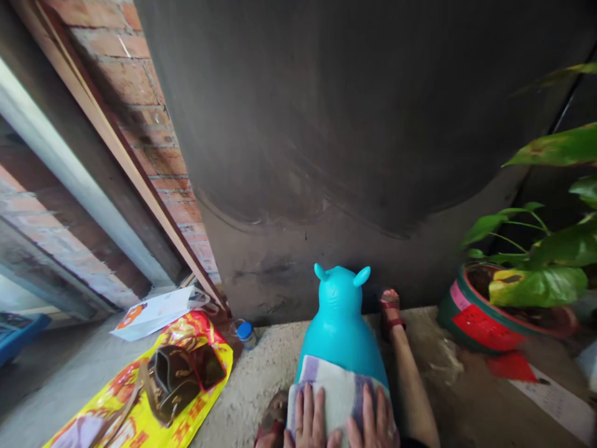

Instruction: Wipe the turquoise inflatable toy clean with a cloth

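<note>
Brick wall [153, 137] with a slanting wooden batten [116, 140] fills the left side, and below it a blue crate corner [16, 333] shows at the frame edge. Next along the concrete floor [261, 373] lies a white paper bag with an orange print [152, 311], then a yellow and red printed plastic bag [140, 429] with a brown leather handbag [172, 376] lying on top of it. A small clear bottle with a blue cap [245, 333] lies just beside the bag, near the dark grey wall [326, 124].

In the middle stands a turquoise inflatable animal toy with two small ears [342, 323], facing the wall. A white and purple striped cloth [338, 392] is draped over its back. The left hand [310, 426] and the right hand [373, 426] both rest flat on the cloth, fingers spread and pressing, grasping nothing. A leg with a red sandal [390, 311] stretches along the toy's right side.

Further right a red and green ceramic pot [471, 317] holds a leafy green plant [545, 249], with a white printed sheet [555, 398] on the floor nearby.
</note>
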`<action>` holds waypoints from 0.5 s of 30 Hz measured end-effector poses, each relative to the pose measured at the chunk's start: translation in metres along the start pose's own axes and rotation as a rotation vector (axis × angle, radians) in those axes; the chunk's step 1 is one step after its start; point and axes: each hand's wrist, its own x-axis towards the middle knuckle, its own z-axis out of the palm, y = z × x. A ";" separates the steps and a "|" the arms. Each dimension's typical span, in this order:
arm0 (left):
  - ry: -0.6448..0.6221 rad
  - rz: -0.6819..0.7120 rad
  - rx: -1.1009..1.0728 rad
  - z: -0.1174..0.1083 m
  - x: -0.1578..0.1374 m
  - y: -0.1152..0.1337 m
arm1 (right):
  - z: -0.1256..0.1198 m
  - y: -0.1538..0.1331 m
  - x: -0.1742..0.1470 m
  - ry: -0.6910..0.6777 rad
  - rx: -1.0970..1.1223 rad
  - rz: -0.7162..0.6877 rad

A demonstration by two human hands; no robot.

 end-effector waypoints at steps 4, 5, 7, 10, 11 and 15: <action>-0.072 0.049 -0.053 -0.042 0.042 0.026 | 0.005 -0.010 0.023 -0.055 -0.034 0.055; -0.083 0.060 -0.071 -0.050 0.051 0.032 | 0.004 -0.013 0.035 -0.072 -0.044 0.057; -0.082 0.070 -0.087 -0.058 0.063 0.041 | 0.001 -0.017 0.053 -0.089 -0.047 0.051; -0.015 0.064 -0.032 -0.051 0.060 0.041 | 0.004 -0.014 0.047 -0.065 0.007 0.088; 0.003 0.065 -0.006 -0.044 0.053 0.039 | 0.006 -0.010 0.034 -0.048 0.038 0.105; 0.024 0.099 0.079 -0.013 0.015 0.023 | 0.018 0.009 -0.037 0.026 0.118 0.131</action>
